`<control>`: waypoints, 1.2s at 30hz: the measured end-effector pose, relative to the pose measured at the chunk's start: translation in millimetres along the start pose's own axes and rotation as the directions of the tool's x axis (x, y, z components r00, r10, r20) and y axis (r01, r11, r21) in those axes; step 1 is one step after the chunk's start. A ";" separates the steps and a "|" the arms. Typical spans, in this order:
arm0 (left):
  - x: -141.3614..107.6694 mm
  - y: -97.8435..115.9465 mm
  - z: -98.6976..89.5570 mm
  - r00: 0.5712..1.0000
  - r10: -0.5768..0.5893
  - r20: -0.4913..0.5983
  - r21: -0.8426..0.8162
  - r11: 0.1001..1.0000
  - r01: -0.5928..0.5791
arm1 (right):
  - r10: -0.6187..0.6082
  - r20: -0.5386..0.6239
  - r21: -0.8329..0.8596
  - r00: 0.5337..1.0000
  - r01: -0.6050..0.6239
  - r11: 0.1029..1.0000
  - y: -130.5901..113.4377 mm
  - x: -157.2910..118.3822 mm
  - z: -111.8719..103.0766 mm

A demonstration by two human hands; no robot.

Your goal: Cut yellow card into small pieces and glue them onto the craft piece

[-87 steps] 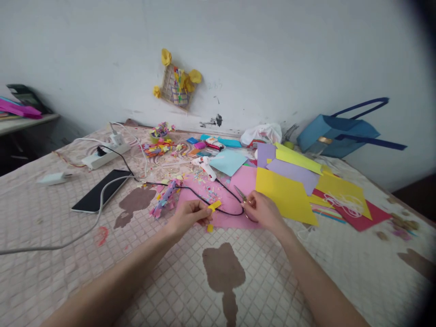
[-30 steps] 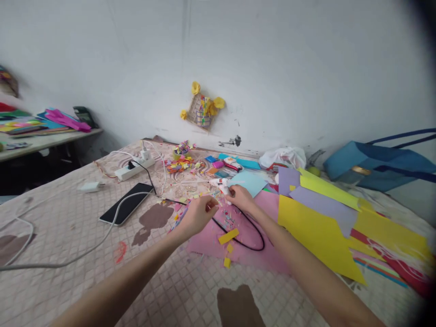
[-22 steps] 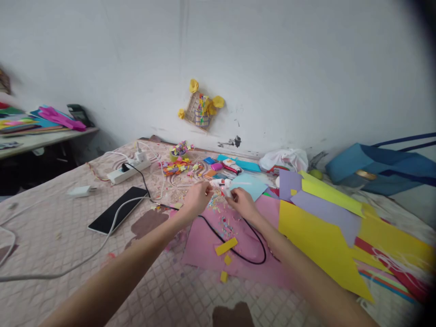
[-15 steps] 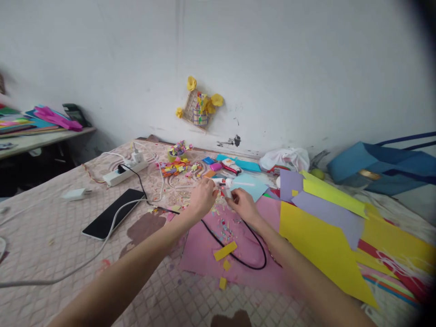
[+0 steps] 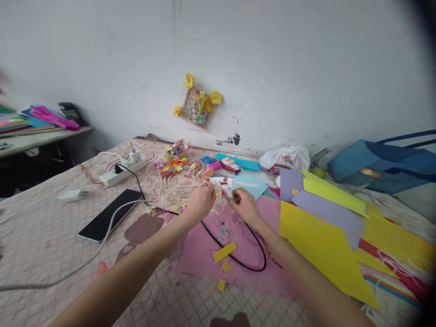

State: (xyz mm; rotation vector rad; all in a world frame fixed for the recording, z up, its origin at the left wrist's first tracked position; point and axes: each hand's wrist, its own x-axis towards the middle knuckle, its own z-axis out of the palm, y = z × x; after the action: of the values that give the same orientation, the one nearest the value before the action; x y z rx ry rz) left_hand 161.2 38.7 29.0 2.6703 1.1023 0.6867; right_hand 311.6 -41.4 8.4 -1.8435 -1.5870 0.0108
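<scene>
Hands have shifted since a few sec ago: R hand [image 5: 245,205], then on scissors, is now round the grip of the glue gun [image 5: 225,182]; L hand [image 5: 202,200], then on the yellow strip [image 5: 225,251], is now up by the nozzle w/o it. Strip now lies on the near part of the pink sheet [image 5: 200,262], across the cord [image 5: 250,270]. Cutting is prob. paused, w/ the gun as tool in use. Can't make out the scissors now.

L hand: fingers curled in, tips hidden, so can't tell if it holds anything. R hand: closed narrow on the grip.

Gun is mid-table, at the far edge of the pink sheet, just left of the blue sheet [image 5: 254,192]. White body, orange-red bits, dark label, small red glow nr the trigger; nozzle points left. Can't tell if it's lifted or resting.
</scene>
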 end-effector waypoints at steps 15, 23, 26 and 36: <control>11.9 -5.8 -2.9 0.971 0.097 -0.217 -0.060 0.992 -0.112 | -0.014 -0.029 0.031 0.999 0.015 0.999 -4.4 -2.7 -1.9; 11.8 -21.3 3.7 0.982 -0.016 -0.189 -0.194 0.981 -0.021 | -0.012 -0.065 0.036 0.998 0.014 0.999 -1.6 -2.4 -0.5; 16.2 -28.9 5.8 0.978 -0.058 -0.200 -0.221 0.975 0.012 | -0.014 -0.066 0.044 0.998 0.017 0.999 -2.5 -3.7 -0.5; 20.8 -19.5 -3.5 0.971 0.022 -0.238 -0.078 0.996 -0.042 | -0.022 -0.073 0.064 0.997 0.026 0.998 -4.1 -5.0 -0.1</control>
State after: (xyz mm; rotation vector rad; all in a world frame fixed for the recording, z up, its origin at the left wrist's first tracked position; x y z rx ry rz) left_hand 160.2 67.1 33.1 2.5920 1.0597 1.0558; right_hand 306.9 -45.8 8.4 -1.7553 -1.5408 -0.0148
